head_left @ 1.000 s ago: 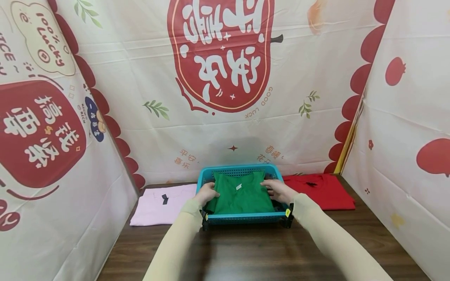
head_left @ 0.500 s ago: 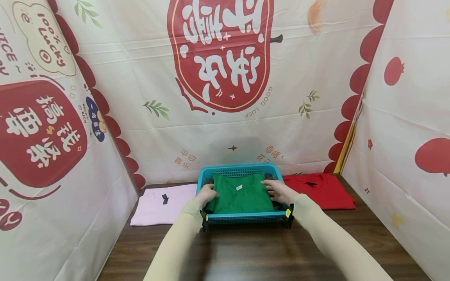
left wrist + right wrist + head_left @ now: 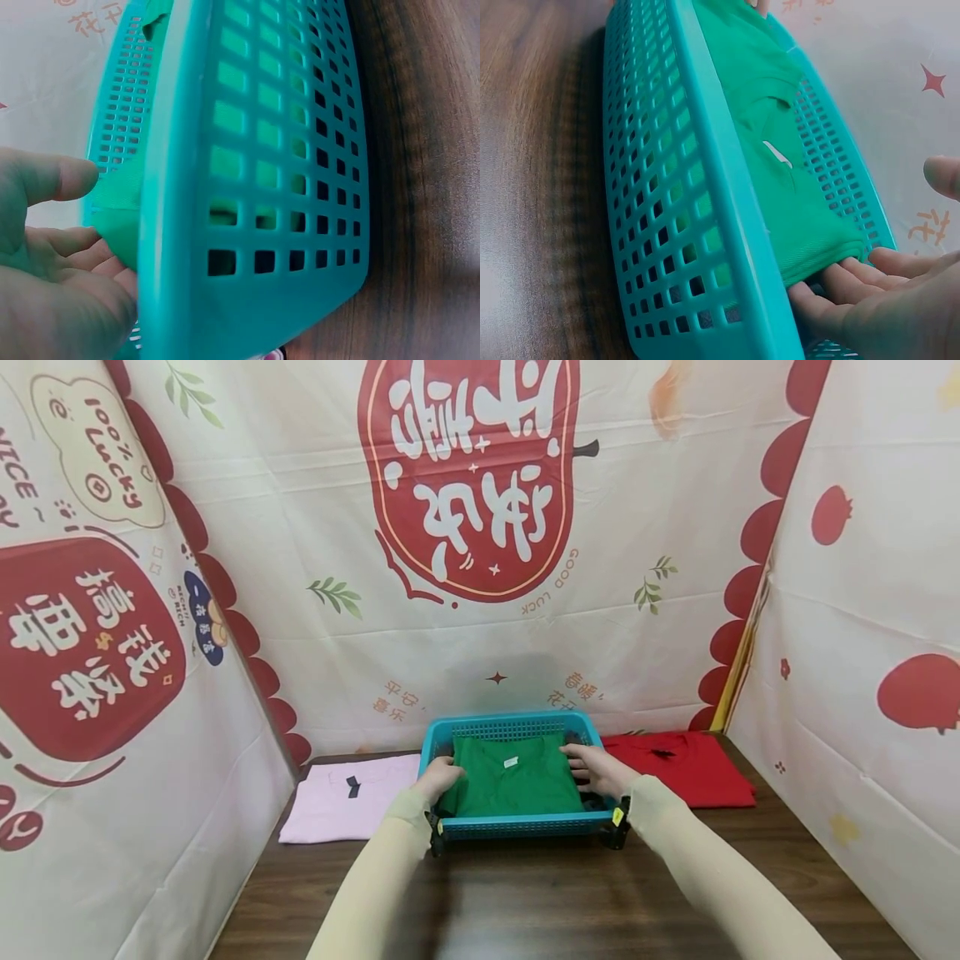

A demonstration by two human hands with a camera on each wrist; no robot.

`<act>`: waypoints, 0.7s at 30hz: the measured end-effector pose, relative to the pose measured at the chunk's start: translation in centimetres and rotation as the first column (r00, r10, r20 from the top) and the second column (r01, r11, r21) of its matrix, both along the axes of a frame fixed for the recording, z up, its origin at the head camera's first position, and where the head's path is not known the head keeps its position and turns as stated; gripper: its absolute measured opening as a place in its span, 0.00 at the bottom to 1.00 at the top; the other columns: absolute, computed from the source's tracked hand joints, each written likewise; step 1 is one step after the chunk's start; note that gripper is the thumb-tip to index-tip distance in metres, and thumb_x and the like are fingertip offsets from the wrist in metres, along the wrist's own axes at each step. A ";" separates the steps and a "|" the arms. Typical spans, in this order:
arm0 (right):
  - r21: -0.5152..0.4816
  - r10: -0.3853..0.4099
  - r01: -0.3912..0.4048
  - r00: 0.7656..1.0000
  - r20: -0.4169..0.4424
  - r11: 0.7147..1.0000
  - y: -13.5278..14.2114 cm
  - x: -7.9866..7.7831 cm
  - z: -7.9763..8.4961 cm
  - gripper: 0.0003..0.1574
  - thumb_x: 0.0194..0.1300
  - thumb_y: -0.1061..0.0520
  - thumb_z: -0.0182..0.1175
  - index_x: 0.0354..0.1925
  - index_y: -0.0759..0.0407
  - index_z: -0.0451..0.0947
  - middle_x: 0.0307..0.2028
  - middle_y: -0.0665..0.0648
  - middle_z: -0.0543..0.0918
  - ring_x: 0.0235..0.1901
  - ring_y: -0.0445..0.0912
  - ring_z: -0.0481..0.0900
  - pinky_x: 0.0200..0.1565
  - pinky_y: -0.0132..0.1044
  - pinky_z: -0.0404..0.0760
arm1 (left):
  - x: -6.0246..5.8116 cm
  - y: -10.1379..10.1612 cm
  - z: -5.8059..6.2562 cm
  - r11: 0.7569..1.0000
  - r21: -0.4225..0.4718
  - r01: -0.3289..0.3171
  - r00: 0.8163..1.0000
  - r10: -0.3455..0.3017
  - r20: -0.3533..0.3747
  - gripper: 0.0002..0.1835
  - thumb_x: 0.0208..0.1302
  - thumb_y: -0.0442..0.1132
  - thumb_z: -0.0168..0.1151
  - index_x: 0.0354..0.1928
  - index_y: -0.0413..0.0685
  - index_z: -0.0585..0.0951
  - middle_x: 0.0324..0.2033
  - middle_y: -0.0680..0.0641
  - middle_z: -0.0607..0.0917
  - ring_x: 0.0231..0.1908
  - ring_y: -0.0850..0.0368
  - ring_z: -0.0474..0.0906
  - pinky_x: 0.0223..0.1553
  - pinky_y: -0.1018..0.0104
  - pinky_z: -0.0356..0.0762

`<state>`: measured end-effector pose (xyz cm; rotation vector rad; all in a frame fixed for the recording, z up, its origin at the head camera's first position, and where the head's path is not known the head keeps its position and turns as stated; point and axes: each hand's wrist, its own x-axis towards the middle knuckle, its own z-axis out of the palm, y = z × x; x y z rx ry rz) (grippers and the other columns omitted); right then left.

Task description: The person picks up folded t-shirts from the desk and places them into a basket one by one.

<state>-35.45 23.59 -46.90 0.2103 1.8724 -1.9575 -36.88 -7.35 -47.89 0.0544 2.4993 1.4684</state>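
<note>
A folded green shirt (image 3: pixel 517 781) with a white neck label lies in a blue plastic basket (image 3: pixel 517 818) with perforated sides. At the basket's left end, my left hand (image 3: pixel 438 777) has its fingers under the shirt's edge. In the left wrist view its thumb (image 3: pixel 71 180) stands apart above those fingers, close to the cloth. My right hand (image 3: pixel 597 768) reaches over the other end, its extended fingers (image 3: pixel 847 281) against the shirt's side edge and its thumb lifted well away. Something dark shows under the green shirt at the right; its kind is hidden.
Left of the basket lies a folded pink shirt (image 3: pixel 348 802) with a black label. A folded red shirt (image 3: pixel 686 772) lies to the right. All rest on a dark wooden table (image 3: pixel 525 902) enclosed by printed cloth walls (image 3: pixel 630 652).
The green shirt's back edge sits slightly lower in the basket. Both hands have stayed almost in place, with the right thumb shifting a little outward. The head view has turned slightly.
</note>
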 end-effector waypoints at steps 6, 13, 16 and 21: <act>0.024 0.001 -0.001 1.000 -0.004 1.000 0.4 0.5 0.5 0.46 0.74 0.47 0.49 0.74 0.67 0.39 0.71 0.74 0.50 0.68 0.68 0.50 0.64 0.64 0.57 | 0.0 -0.5 0.5 1.000 0.006 -0.003 1.000 0.003 -0.014 0.30 0.67 0.35 0.53 0.67 0.25 0.62 0.65 0.28 0.65 0.64 0.32 0.63 0.60 0.41 0.65; 0.049 0.023 -0.022 1.000 -0.020 0.999 0.7 0.6 1.3 0.42 0.76 0.48 0.46 0.75 0.67 0.42 0.72 0.75 0.45 0.70 0.68 0.47 0.66 0.64 0.51 | 0.1 -0.9 1.2 1.000 -0.002 -0.001 1.000 0.001 -0.010 0.30 0.70 0.37 0.52 0.68 0.26 0.60 0.67 0.29 0.63 0.64 0.33 0.63 0.59 0.43 0.68; 0.051 0.026 -0.024 0.999 -0.045 0.998 0.7 0.8 1.8 0.41 0.76 0.48 0.45 0.75 0.66 0.43 0.72 0.74 0.46 0.70 0.68 0.48 0.66 0.63 0.52 | 0.3 -1.1 1.6 1.000 0.003 -0.001 1.000 0.001 -0.023 0.29 0.71 0.37 0.52 0.68 0.26 0.61 0.66 0.29 0.64 0.63 0.34 0.65 0.58 0.45 0.69; 0.057 0.012 -0.003 0.986 -0.164 0.998 0.3 1.3 2.9 0.37 0.77 0.48 0.45 0.73 0.67 0.50 0.70 0.72 0.57 0.67 0.62 0.60 0.65 0.57 0.60 | 0.8 -1.6 2.7 0.997 0.070 -0.041 0.994 0.048 -0.097 0.24 0.72 0.36 0.51 0.65 0.28 0.67 0.58 0.30 0.74 0.57 0.36 0.72 0.53 0.49 0.75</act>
